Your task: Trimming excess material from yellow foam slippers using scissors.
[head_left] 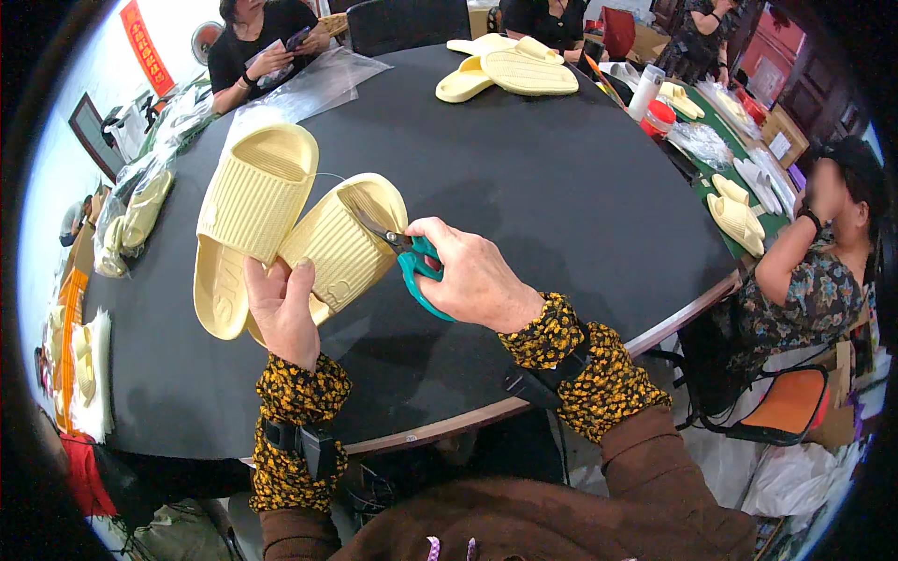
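Observation:
A pair of pale yellow slide slippers is held up over the dark table by my left hand, its thumb and fingers closed where the two meet. The left slipper has a ribbed strap; the right slipper overlaps its lower side. A thin clear cord arches between their upper ends. My right hand grips scissors with teal handles. Their blades reach into the opening of the right slipper, close to the strap's edge; the tips are hard to make out.
On the round dark table, more yellow slippers lie at the far side, and clear plastic bags at the far left. A white bottle and a red-lidded jar stand far right. A person sits at right; others are beyond.

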`<state>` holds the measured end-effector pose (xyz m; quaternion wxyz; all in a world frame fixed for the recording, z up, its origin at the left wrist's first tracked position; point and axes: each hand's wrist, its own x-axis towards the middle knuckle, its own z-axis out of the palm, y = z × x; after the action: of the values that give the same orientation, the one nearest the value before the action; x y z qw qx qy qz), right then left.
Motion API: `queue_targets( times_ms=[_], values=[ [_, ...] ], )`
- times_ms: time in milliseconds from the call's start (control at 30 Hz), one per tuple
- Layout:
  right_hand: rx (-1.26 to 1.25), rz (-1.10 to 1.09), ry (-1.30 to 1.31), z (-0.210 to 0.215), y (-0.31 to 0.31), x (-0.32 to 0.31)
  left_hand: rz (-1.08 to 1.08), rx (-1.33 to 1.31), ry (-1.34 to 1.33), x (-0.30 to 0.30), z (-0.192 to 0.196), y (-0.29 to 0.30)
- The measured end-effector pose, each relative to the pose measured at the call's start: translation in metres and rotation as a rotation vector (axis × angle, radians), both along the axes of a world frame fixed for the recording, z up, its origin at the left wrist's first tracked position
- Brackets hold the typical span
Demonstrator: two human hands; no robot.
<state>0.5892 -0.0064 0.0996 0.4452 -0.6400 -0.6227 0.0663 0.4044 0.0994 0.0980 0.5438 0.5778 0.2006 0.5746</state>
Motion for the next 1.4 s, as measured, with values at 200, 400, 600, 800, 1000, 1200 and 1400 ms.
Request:
queue_targets(
  times_ms=[200,400,600,800,1000,1200,1400],
  values=[
    [0.001,0.017,-0.013,0.0,0.001,-0.001,0.019,0.001,0.021,-0.001,0.001,-0.001],
    [0.042,0.022,-0.029,-0.004,0.001,0.001,0.006,-0.002,0.021,-0.001,0.0,-0.001],
    [0.106,-0.011,0.014,-0.005,0.003,0.001,-0.016,-0.006,0.031,-0.001,-0.001,-0.001],
    [0.098,-0.046,-0.013,0.005,0.001,0.0,-0.034,-0.001,0.037,-0.002,-0.003,0.0],
    [0.139,-0.052,-0.027,0.006,-0.002,-0.001,-0.12,-0.031,0.045,0.001,-0.005,0.0],
    [0.157,-0.066,-0.083,0.006,-0.001,-0.002,-0.15,-0.029,0.072,-0.001,-0.006,-0.001],
    [0.159,-0.037,-0.074,0.004,0.001,-0.003,-0.172,0.029,0.16,-0.001,-0.005,-0.001]
  ],
)
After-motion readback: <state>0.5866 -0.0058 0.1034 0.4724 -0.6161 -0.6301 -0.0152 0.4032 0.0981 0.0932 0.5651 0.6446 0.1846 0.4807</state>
